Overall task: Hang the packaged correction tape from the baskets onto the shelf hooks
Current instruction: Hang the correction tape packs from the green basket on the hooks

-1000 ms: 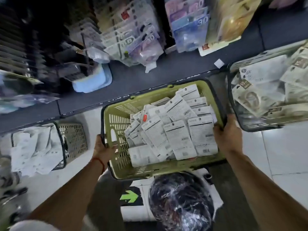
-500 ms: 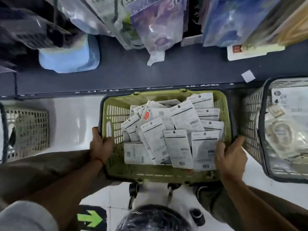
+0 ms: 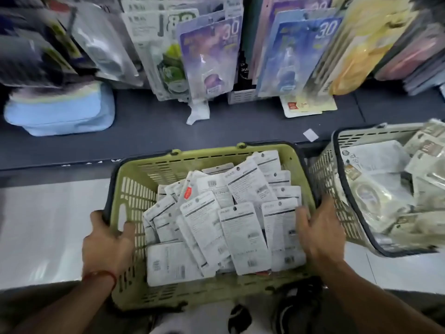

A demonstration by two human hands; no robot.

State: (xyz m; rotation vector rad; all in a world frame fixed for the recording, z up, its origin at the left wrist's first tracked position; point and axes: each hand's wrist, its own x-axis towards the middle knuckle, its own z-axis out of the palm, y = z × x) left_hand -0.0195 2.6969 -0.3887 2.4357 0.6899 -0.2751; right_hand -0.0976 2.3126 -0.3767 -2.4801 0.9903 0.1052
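With left hand and right hand gripping the green basket rims, set it level so correction-tape packs stay put, below the twelve-o'clock hooks.

The grey basket runs off the right edge. Hanging packs at upper left are blurred. Print on the white packets is unreadable.
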